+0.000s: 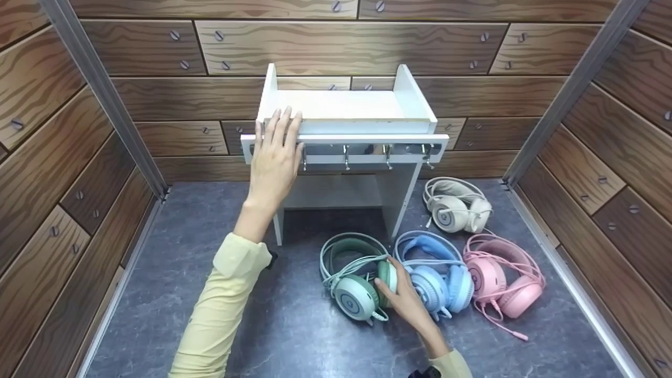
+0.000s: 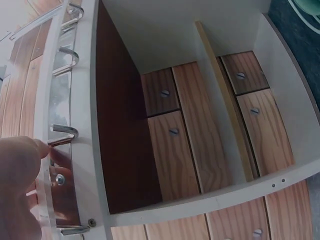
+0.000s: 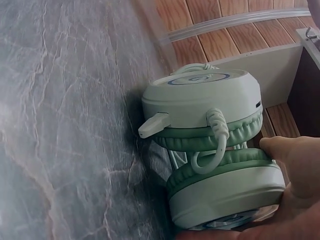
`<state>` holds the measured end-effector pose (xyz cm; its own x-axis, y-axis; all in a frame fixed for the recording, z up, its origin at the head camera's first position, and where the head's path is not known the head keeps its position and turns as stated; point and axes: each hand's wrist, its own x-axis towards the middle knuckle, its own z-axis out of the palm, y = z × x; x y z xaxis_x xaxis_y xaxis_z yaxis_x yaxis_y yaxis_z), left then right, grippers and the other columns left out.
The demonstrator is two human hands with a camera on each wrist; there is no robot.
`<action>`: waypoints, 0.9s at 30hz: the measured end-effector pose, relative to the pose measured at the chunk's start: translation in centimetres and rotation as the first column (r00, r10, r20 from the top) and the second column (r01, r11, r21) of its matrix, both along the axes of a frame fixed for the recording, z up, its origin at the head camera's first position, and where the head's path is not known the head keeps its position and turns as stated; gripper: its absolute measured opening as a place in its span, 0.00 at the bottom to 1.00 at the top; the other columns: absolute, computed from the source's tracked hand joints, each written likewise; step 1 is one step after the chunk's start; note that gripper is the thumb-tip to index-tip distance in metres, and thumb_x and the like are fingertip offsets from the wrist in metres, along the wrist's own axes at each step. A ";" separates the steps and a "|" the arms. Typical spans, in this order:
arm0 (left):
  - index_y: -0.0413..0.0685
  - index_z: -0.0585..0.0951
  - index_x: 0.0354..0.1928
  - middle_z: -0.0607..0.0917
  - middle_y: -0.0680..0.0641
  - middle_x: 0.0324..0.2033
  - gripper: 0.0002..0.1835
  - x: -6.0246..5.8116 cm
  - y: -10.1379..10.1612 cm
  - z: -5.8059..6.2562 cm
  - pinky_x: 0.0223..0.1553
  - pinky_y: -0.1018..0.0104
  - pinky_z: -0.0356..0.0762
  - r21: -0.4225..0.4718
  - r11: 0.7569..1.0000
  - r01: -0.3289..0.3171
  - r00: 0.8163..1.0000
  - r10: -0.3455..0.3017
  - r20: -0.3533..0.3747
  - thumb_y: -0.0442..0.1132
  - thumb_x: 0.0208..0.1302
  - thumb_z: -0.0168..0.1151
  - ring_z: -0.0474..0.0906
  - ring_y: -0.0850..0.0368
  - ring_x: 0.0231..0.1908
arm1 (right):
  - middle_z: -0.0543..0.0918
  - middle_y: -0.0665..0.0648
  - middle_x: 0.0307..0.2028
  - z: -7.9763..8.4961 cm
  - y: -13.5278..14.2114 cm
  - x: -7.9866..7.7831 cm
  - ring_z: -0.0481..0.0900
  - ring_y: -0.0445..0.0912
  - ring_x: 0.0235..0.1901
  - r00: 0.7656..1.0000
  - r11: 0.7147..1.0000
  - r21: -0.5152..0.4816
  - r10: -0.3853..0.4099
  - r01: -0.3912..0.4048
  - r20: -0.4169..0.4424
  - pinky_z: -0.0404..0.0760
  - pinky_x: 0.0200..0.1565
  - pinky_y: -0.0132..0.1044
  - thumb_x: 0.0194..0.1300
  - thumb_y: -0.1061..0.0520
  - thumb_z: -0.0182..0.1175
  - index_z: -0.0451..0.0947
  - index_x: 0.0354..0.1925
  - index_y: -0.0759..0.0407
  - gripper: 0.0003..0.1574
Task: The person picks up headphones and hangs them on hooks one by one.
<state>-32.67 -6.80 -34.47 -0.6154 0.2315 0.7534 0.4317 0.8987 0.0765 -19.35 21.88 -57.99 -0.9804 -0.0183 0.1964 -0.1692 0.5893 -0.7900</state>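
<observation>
A white shelf unit [image 1: 362, 105] stands at the back, with a rail [image 1: 315, 139] of metal hooks [image 1: 346, 156] across its front. My left hand [image 1: 273, 170] rests over the left end of this rail, fingers stretched up across its top edge. In the left wrist view, the thumb [image 2: 42, 149] lies beside a hook. Down on the floor, my right hand [image 1: 407, 296] grips one ear cup of the mint-green headphones [image 1: 353, 298]. The right wrist view shows that ear cup [image 3: 227, 195] between thumb and fingers, with a cable looping over it.
Blue headphones [image 1: 430, 286] lie just right of the green pair. Further right are pink headphones [image 1: 485, 275], their cable trailing forward, and cream headphones [image 1: 451, 212] behind. Wood-patterned walls [image 1: 604, 184] with metal edging surround the dark marbled floor [image 1: 294, 331].
</observation>
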 end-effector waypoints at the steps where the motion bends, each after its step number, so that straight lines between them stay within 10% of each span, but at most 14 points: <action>1: 0.52 0.57 0.69 0.58 0.48 0.68 0.28 -0.1 -0.1 0.0 0.70 0.51 0.35 0.000 1.000 0.001 1.000 -0.001 -0.006 0.45 0.70 0.45 0.47 0.52 0.69 | 0.62 0.67 0.63 0.0 0.0 -0.1 0.60 0.59 0.62 1.000 1.000 -0.013 0.002 -0.002 0.002 0.61 0.62 0.55 0.61 0.46 0.59 0.55 0.67 0.61 0.42; 15: 0.54 0.60 0.68 0.62 0.50 0.67 0.26 -0.1 -0.4 -0.1 0.70 0.52 0.36 0.018 1.000 0.018 1.000 -0.017 -0.014 0.45 0.69 0.47 0.52 0.53 0.68 | 0.67 0.66 0.60 -0.6 -0.3 0.3 0.69 0.57 0.55 0.998 0.998 -0.007 -0.060 0.060 0.000 0.69 0.56 0.51 0.56 0.44 0.63 0.58 0.64 0.62 0.44; 27: 0.55 0.60 0.68 0.62 0.50 0.67 0.26 -0.1 -0.4 0.0 0.70 0.53 0.36 0.023 0.999 0.022 1.000 -0.022 -0.002 0.45 0.69 0.46 0.52 0.53 0.68 | 0.68 0.69 0.58 0.3 -0.4 0.4 0.71 0.60 0.52 0.969 0.986 -0.099 -0.109 0.134 0.222 0.69 0.53 0.54 0.63 0.42 0.54 0.55 0.65 0.56 0.39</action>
